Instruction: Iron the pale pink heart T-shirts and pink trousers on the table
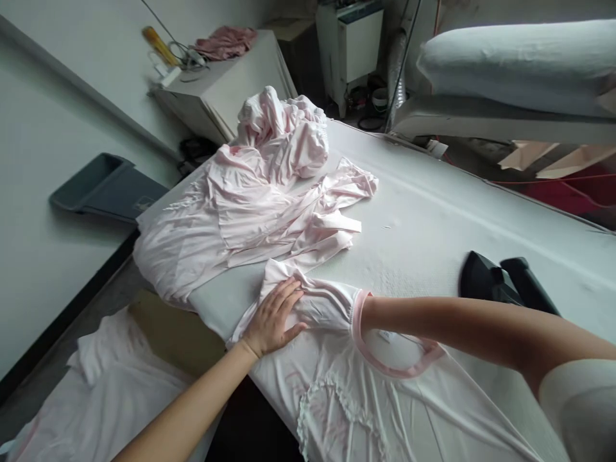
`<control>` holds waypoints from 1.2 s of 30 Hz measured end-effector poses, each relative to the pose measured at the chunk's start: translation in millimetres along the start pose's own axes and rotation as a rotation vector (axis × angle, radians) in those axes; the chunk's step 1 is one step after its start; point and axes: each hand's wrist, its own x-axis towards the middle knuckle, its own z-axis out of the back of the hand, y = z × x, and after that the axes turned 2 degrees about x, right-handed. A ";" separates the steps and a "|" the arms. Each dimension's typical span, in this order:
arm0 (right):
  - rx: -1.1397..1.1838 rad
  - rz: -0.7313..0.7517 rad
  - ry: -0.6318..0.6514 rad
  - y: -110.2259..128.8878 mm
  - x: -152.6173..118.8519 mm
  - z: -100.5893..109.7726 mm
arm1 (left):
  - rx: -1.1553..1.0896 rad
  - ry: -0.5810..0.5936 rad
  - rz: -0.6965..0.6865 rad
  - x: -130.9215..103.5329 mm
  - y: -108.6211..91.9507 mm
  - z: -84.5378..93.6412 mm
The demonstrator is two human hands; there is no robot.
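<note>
A pale, pink-necked garment (389, 401) lies creased on the table (423, 212).

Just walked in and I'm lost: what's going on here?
A person is handling a pale garment with a pink neckband on a white table. The left hand lies flat on its sleeve; the right arm reaches in through the neck opening, hand hidden by cloth. A black iron sits beyond that arm; more pale pink clothes lie heaped farther along.

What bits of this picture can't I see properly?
In the head view:
Right hand: hidden inside the pale pink frilled fabric garment.
Garment's lower end: cut off by the bottom edge.
Small white neck label: too small to read.
Black pointed iron: partly behind the right arm.
</note>
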 end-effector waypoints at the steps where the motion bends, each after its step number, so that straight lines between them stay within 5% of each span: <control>1: -0.027 0.052 0.039 -6.3 -13.3 12.6 | 0.038 0.035 0.023 2.1 2.6 -4.3; 4: -0.300 0.262 0.016 -13.3 -64.4 33.1 | 0.137 0.042 0.204 13.2 -1.8 -15.2; 7: -0.578 0.251 -0.254 3.7 -101.8 2.7 | 0.184 -0.059 0.483 31.3 -1.5 -21.4; 11: -0.494 0.316 -0.294 32.7 -91.1 -55.2 | 0.131 -0.141 0.749 56.4 29.0 -10.6; 14: -0.460 0.114 -0.463 26.5 -74.4 -30.6 | 0.119 -0.228 0.831 56.7 44.7 11.3; 17: -0.479 -0.086 -0.795 2.2 -88.3 40.0 | 0.057 -0.331 0.570 37.5 23.7 22.2; 20: -0.547 -0.188 -1.027 -19.9 -116.3 100.7 | -0.161 -0.101 -0.015 24.4 -20.8 6.1; 22: -0.569 -0.330 -1.085 -30.8 -128.6 125.5 | -0.205 0.047 -0.191 35.0 -44.6 -12.6; 25: -0.543 -0.552 -1.022 -39.5 -139.3 151.0 | -0.184 0.136 -0.136 80.7 -55.4 -33.3; 29: -0.262 -0.689 -0.628 -17.4 -165.0 166.4 | -0.277 0.213 -0.044 147.2 -39.4 -37.4; 32: -0.163 -0.587 -0.411 28.1 -186.1 141.2 | -0.376 0.268 -0.072 171.1 -26.6 -36.8; 36: -0.118 -0.539 -0.311 88.4 -174.1 69.1 | -0.445 0.290 -0.174 185.5 -28.0 -40.7</control>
